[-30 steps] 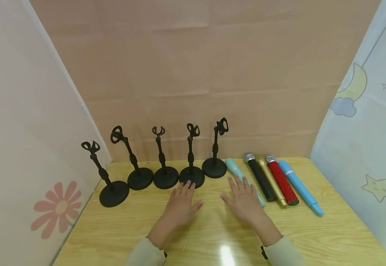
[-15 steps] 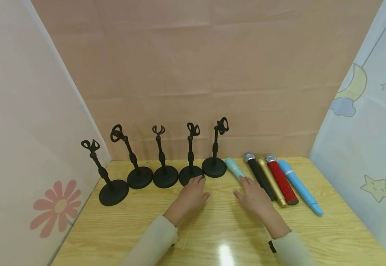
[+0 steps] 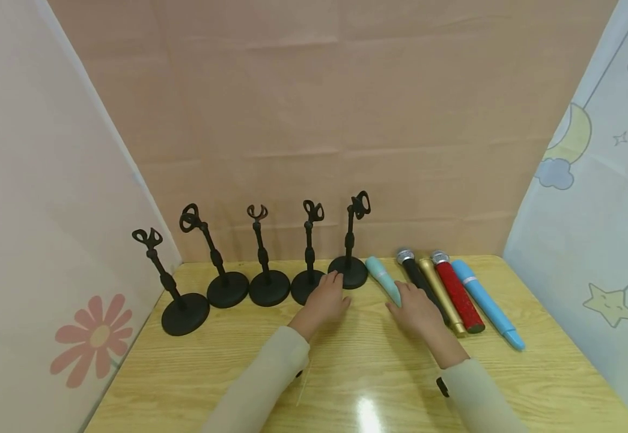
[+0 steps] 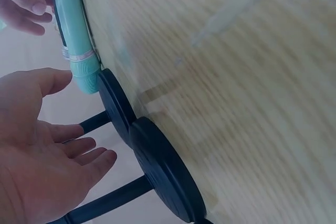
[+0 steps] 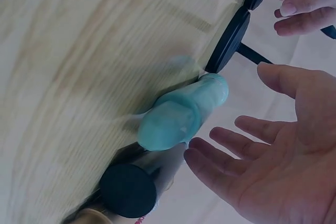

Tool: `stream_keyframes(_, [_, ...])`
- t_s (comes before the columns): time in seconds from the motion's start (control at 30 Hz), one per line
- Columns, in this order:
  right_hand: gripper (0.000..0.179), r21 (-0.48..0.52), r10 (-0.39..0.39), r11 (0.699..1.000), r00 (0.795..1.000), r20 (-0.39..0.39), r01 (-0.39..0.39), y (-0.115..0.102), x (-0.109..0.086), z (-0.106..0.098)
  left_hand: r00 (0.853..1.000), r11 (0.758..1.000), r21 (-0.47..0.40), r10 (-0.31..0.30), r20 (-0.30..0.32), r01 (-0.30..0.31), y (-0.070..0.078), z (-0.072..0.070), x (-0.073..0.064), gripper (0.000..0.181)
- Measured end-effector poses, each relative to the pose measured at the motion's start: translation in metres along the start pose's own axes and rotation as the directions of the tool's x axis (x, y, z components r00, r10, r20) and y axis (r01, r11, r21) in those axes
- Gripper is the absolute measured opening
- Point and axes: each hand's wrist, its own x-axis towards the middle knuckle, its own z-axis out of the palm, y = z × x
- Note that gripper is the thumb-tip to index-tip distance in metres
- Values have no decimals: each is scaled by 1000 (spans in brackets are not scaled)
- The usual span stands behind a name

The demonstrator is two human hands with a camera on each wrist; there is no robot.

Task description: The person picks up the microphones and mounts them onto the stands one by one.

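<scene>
Right hand [image 3: 417, 310] above the mint microphone [image 3: 383, 279], left hand [image 3: 324, 304] left of it near black stands [image 3: 309, 257], both loosely spread, empty.

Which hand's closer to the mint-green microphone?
Right. The right hand is over the near end of the mint-green microphone, fingers apart; the left hand is off to its left, near the rightmost stand.

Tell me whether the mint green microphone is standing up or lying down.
Lying down: the mint green microphone stretches along the tabletop, partly hidden by the right hand in the head view.
</scene>
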Motion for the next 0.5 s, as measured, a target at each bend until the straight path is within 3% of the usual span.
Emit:
stream_keyframes(0.23, [63,12,29,999,999,32,-30,7,7,1,999,999,-25,-39,12,40,4,3,17,65])
stream_keyframes(0.5, [65,25,66,997,994,82,-68,9,17,3,995,995,-19,-101,-3,101,-3,15,35,65])
